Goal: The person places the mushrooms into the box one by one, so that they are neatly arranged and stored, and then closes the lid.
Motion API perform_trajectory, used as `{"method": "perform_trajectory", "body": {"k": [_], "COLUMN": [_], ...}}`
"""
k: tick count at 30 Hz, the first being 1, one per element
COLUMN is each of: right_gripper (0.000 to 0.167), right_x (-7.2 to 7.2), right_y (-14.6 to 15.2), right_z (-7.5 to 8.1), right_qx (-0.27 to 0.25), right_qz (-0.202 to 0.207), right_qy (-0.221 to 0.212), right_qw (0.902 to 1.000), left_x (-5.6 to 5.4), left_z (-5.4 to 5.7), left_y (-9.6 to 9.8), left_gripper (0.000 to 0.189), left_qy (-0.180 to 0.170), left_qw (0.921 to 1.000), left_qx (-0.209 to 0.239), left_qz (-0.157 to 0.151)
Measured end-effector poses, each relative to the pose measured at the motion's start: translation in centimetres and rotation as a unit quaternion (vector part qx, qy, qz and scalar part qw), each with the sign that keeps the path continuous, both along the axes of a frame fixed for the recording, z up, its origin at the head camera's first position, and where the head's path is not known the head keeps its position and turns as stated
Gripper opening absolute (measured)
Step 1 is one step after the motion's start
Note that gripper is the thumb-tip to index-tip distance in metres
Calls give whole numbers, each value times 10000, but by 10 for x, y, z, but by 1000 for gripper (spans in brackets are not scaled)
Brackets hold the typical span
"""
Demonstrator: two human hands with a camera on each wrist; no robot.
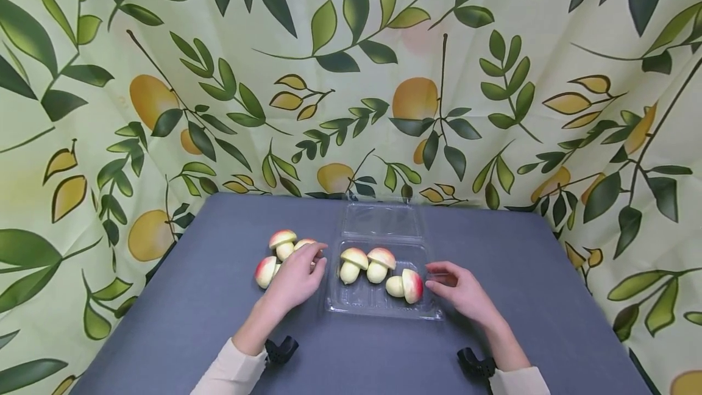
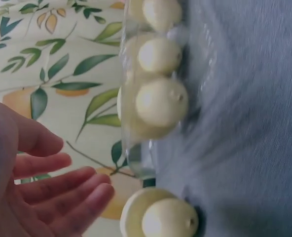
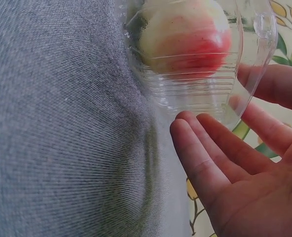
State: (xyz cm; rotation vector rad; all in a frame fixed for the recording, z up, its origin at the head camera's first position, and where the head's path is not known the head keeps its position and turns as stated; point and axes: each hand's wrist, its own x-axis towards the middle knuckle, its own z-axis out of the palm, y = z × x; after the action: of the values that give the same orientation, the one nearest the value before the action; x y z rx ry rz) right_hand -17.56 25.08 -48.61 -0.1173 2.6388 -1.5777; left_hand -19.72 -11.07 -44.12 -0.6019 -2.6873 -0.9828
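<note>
Red-capped pale toy mushrooms are laid out in two groups. Three are inside a clear plastic clamshell box (image 1: pixel 384 313): one on the left (image 1: pixel 351 268), a middle mushroom (image 1: pixel 379 264) and one lying sideways on the right (image 1: pixel 412 286). My left hand (image 1: pixel 298 276) hovers over the other group, left of the box, partly hiding a mushroom (image 1: pixel 304 242). Its fingers (image 2: pixel 72 190) are spread loosely and hold nothing. At the box's right edge is my right hand (image 1: pixel 460 291). Its fingers (image 3: pixel 200 158) extend loosely beside the clear wall; firm contact is hard to tell.
The box's hinged lid (image 1: pixel 381 221) lies back toward the far side of the grey table (image 1: pixel 493 242). Beside my left hand are more mushrooms, one at the back (image 1: pixel 282 242) and one in front (image 1: pixel 265 271). A leaf-patterned cloth (image 1: pixel 351 90) hangs behind.
</note>
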Motion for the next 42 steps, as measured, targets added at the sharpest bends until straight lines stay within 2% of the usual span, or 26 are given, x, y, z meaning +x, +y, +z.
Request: {"method": "perform_trajectory", "body": {"k": [7,10,12,16,23,27,31,35,42], "right_gripper": [44,43,44,43,42,42,43,42,41], "right_x": [2,3,4,5,5,5,5,5,5], "right_y": [-1,-2,-3,-3,-4,-4,-4,-5,-6], "right_z": [4,6,6,7,8,8,7,6,5], "right_qx": [-55,-56,-35,72,170,154,131,128,172], "right_qz": [37,39,67,40,17,45,55,51,-41], "right_qy": [11,-19,-29,-73,0,23,36,52,-16], "right_qw": [10000,10000,10000,9999,9999,9999,9999,9999,9998], "left_x": [-11,-16,-20,-28,-38,-39,-41,-42,-42], "left_z": [0,-2,-3,-7,-11,-14,-17,-21,-24], "left_y": [-14,-18,-20,-19,-12,-9,-5,-3,-2], "left_gripper": [15,17,19,27,33,36,36,33,30], "left_qy": [1009,1181,1109,747,180,-191,-374,-527,-679], "left_qw": [9948,9924,9926,9936,9963,9937,9910,9900,9927], "left_qx": [-72,-216,-365,-715,-563,-797,-1038,-1100,-848], "left_qz": [147,254,345,448,626,760,752,704,523]}}
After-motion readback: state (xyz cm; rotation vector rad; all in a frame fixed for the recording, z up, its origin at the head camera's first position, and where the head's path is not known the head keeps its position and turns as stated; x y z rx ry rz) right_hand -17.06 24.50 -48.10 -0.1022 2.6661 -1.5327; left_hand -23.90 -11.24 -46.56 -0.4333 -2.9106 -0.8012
